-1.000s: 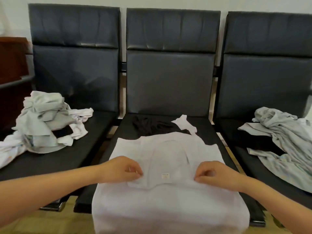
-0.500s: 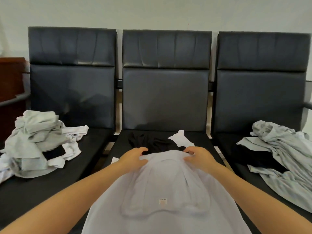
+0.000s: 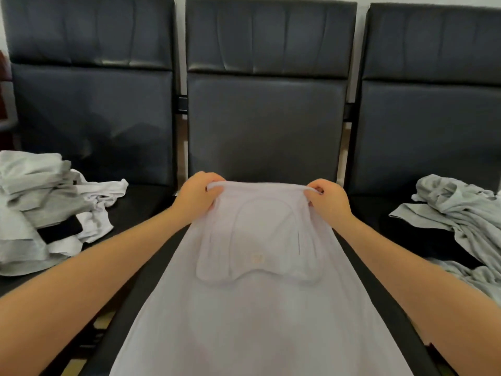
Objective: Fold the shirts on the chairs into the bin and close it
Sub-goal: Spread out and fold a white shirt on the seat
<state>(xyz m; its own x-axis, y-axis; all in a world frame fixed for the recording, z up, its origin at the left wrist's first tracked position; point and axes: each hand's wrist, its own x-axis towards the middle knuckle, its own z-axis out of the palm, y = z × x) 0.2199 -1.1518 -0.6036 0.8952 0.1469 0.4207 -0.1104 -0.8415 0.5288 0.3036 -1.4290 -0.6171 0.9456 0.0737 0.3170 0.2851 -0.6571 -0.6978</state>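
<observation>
Across the middle chair's seat, filling the centre and lower centre of the frame, a white shirt (image 3: 260, 308) lies spread flat and runs from the bottom edge up toward the backrest. Its far part is doubled back over itself, so a rounded flap with a small square label lies on top of the body just above the frame's centre. At the far fold edge the left hand (image 3: 196, 195) pinches the cloth at the flap's left corner, fingers curled over the rolled hem with the thumb beneath. The right hand (image 3: 328, 199) grips the matching right corner in the same way, its fingers bent round the hem. Between the two hands the edge is stretched taut in a nearly straight line, just in front of the base of the backrest. Both bare forearms reach in from the lower corners of the frame, one along each side of the shirt. Black padded chairs stand side by side: the middle chair (image 3: 267, 126) behind the shirt, the left chair (image 3: 92, 109) in the upper left and the right chair (image 3: 431, 118) in the upper right. On the left seat, at the left edge of the frame, sits a rumpled heap of grey and white garments (image 3: 46, 210) with a dark piece tucked among them. On the right seat, at the right edge, a loose pile of pale grey shirts (image 3: 461, 221) sprawls over the black cushion.
</observation>
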